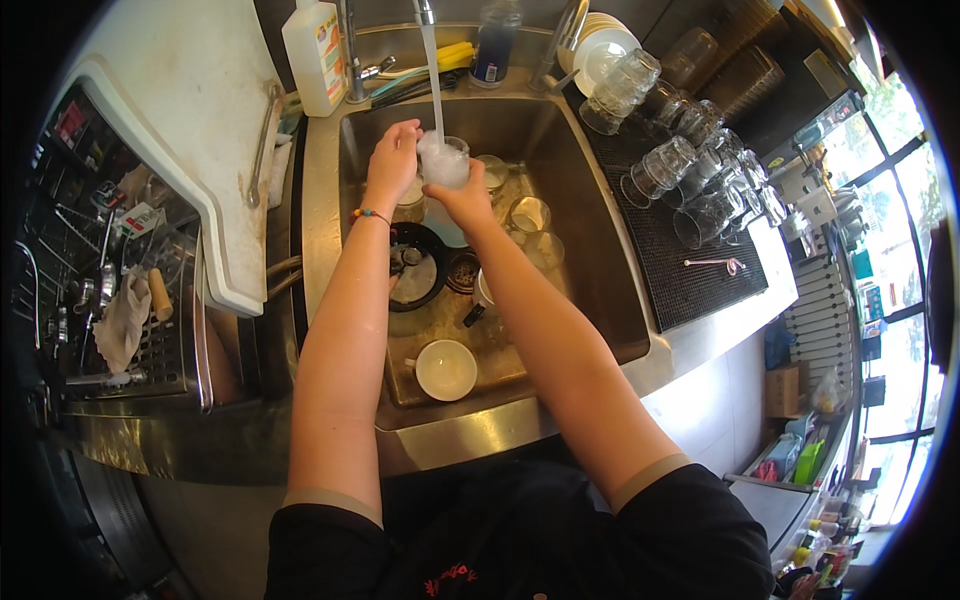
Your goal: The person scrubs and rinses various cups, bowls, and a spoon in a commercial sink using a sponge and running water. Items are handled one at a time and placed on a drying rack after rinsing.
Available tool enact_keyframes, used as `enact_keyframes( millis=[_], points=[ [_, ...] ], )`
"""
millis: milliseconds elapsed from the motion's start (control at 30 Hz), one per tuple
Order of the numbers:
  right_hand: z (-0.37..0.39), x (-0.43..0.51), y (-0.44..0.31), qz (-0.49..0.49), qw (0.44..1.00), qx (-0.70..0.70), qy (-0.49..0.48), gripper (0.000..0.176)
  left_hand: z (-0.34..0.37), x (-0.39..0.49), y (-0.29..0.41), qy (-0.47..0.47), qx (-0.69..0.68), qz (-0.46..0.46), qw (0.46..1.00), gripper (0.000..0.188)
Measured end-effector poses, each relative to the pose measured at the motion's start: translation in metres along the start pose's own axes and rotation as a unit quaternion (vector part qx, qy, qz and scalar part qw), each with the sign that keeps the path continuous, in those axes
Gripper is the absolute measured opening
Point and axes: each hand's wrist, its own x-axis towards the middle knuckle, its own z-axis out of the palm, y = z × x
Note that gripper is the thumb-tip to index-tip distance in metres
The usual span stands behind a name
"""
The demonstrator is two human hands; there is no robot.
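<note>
Water from the faucet [425, 13] runs down at a foamy drinking glass [448, 161] above the sink. My right hand [466, 196] grips this glass between thumb and fingers. Close to its left side is my left hand [396, 161], its fingers raised near white foam; whether it holds a sponge or just suds I cannot tell. Below, in the steel sink [600, 300], lie a white cup [446, 370], a black round pan or bowl [420, 289] with suds, and several glasses, one of them [529, 214] right of my right hand.
Stacked glasses [660, 169] and a pink-white stirrer [716, 263] are on the black drain mat [660, 285] at the right. White plates [602, 58] stand behind. A soap jug [316, 60] is at the back left. A white board [172, 135] and a utensil rack [161, 352] are left.
</note>
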Motion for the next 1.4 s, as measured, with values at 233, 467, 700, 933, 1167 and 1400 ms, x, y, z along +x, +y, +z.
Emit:
enact_keyframes(
  millis=[233,467,700,933,1167,1400],
  points=[
    [-0.001,0.0,-0.002,0.009,0.999,0.03,-0.009,0.088,0.0,0.001,-0.006,0.014,0.021,-0.035,0.999,0.05],
    [-0.021,-0.009,-0.04,0.141,0.971,0.114,-0.155,0.073,0.001,-0.009,0.004,-0.09,-0.004,-0.242,0.966,0.065],
    [-0.02,0.011,-0.047,0.208,0.958,0.128,-0.148,0.074,0.002,-0.025,0.037,-0.13,-0.137,-0.353,0.916,0.062],
    [-0.012,0.005,-0.045,0.112,0.966,0.205,-0.113,0.065,0.004,-0.016,0.024,-0.09,-0.416,-0.332,0.842,0.049],
    [-0.004,-0.005,-0.054,-0.051,0.998,-0.029,-0.031,0.081,-0.001,-0.013,0.012,-0.027,-0.359,-0.356,0.863,0.051],
    [-0.011,0.0,-0.065,0.244,0.898,0.359,-0.075,0.072,0.004,-0.023,0.04,-0.097,-0.309,-0.334,0.886,0.055]
  ],
)
